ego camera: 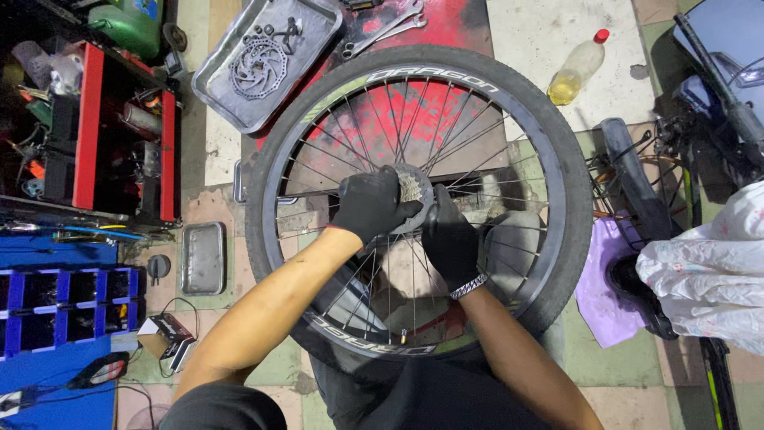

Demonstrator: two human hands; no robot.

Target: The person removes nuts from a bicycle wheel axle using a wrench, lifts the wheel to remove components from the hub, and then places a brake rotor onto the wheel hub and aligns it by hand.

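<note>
A bicycle wheel [549,135] with a black tyre and thin spokes lies flat in front of me, over my lap. At its hub sits a metal sprocket cluster [412,189]. My left hand [368,203], in a black glove, is closed over the left side of the cluster. My right hand [450,235], also gloved, with a metal bracelet at the wrist, grips the cluster from the lower right. Both forearms reach in over the wheel's near rim.
A metal tray [318,48] with a brake disc [258,68] and small parts lies at the upper left, wrenches [382,32] beside it. A small tray [202,258], red tool cart [87,127], blue bins [56,306], oil bottle [578,68], and a bicycle [700,135] at the right surround me.
</note>
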